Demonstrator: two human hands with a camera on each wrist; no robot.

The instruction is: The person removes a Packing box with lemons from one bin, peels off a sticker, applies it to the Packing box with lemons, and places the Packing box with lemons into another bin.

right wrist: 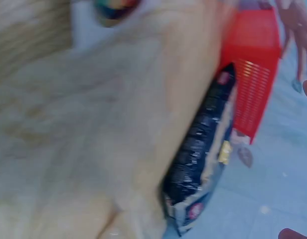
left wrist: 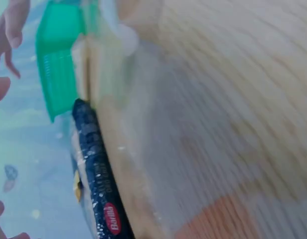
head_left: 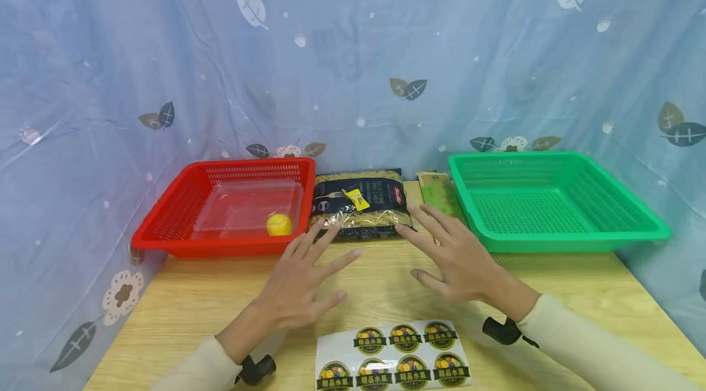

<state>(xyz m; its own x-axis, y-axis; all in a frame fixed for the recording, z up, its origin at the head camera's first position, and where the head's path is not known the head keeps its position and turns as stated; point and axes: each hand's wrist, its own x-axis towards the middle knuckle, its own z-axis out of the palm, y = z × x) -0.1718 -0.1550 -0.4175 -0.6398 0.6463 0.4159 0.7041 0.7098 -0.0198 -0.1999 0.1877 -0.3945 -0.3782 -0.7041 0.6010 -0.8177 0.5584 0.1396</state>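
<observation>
Head view first: both hands hover flat over the table (head_left: 193,299) with fingers spread and straight, holding nothing. The left hand (head_left: 300,284) and right hand (head_left: 460,256) both reach toward the pasta bag (head_left: 361,204), fingertips just short of its front edge or maybe barely over it, hard to say. The bag lies flat with its long axis running left to right, sitting between the red basket (head_left: 165,225) and the green basket (head_left: 551,238), up against the curtain (head_left: 353,60). A clear tray (head_left: 242,210) and a yellow ball (head_left: 279,224) sit in the red basket, and a sticker sheet (head_left: 393,355) lies near the table's front edge. Left wrist view is blurry: the bag (left wrist: 101,184) shows as a dark strip running along the table edge, green basket (left wrist: 56,64) past its far end. Right wrist view, also blurry: the bag (right wrist: 201,149) again edge-on, red basket (right wrist: 253,69) beyond it.
</observation>
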